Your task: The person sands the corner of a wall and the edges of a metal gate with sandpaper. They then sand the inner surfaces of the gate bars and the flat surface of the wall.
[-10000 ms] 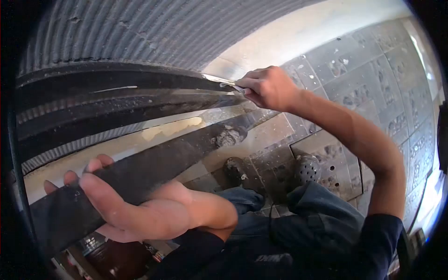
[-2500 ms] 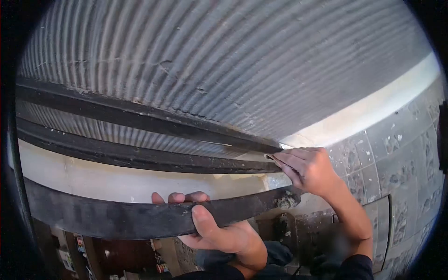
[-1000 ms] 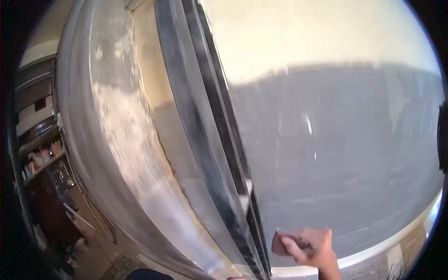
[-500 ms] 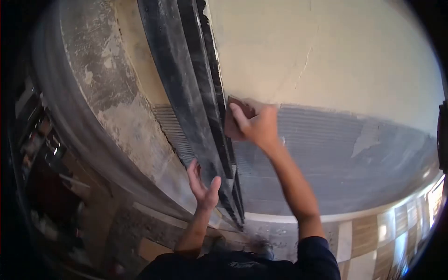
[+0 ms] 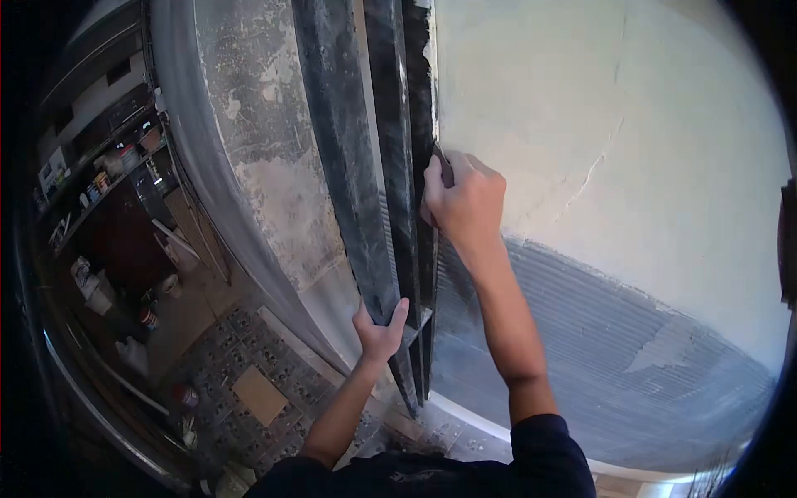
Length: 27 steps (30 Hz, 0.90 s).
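Since half a second ago the right hand [image 5: 466, 199] has climbed the black door frame [image 5: 397, 166], fist clenched on a small scraper-like tool [image 5: 443, 163] pressed where frame meets plaster wall [image 5: 581, 124]. Left hand [image 5: 380, 329] grasps the frame's outer rail [image 5: 344, 166] lower down. Risk, judged: tool skips off the edge, gouging plaster or knuckles; cause would be a hard push along the narrow seam.

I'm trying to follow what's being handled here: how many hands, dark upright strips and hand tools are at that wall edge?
Hands: 2, the left hand gripping the outer strip, the right hand up at the wall edge.
Dark upright strips: 3, the outer strip, the middle strip and the inner strip.
Hand tools: 1, a small flat tool in the right hand.
Total: 6.
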Each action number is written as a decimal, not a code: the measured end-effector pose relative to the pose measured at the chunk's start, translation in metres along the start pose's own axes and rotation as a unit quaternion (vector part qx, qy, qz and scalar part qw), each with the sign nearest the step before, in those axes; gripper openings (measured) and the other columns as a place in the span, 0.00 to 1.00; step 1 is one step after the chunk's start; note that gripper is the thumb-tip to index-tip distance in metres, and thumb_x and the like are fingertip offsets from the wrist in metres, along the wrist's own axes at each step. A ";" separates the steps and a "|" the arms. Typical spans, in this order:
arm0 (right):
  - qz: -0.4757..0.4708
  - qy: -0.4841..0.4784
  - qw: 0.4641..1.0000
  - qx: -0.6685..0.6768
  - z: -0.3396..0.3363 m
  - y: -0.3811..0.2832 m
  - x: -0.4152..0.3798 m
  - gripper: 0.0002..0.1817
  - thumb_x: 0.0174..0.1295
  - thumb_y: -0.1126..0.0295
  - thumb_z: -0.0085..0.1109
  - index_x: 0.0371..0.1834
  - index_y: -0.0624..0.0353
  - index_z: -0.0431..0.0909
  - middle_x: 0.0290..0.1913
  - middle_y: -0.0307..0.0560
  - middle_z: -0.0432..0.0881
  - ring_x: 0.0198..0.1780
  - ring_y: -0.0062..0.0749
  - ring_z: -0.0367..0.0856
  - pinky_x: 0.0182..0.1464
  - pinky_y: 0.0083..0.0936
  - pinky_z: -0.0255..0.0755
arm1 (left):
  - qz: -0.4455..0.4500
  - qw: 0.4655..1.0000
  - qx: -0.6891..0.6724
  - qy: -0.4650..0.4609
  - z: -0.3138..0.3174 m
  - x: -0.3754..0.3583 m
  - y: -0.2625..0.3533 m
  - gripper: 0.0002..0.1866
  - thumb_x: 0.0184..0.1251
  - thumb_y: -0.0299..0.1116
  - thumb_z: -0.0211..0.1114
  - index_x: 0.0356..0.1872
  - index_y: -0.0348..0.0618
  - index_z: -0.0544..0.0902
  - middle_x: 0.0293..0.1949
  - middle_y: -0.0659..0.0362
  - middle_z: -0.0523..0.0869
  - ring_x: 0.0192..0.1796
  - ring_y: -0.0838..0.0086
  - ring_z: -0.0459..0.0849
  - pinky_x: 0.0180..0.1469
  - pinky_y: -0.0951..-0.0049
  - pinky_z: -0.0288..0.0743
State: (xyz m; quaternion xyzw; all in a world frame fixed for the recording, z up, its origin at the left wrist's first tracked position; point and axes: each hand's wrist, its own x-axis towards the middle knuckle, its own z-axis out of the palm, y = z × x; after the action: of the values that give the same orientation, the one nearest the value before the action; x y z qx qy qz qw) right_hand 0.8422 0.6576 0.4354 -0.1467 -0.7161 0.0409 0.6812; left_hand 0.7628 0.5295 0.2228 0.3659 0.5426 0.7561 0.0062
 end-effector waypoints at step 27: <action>-0.170 -0.018 0.983 -0.071 -0.011 0.008 0.180 0.11 0.56 0.66 0.62 0.34 0.62 0.86 0.30 0.58 0.85 0.31 0.48 0.86 0.37 0.32 0.79 | 0.094 0.995 0.013 0.012 0.002 0.005 0.004 0.15 0.54 0.31 0.73 0.35 0.32 0.79 0.26 0.54 0.86 0.27 0.70 0.86 0.29 0.72 0.78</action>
State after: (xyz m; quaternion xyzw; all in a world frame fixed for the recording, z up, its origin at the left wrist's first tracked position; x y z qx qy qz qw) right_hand 0.8489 0.7121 0.6076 -0.0703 -0.7436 -0.1242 0.6532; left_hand 0.7621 0.5317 0.2291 0.4060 0.5154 0.7509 -0.0758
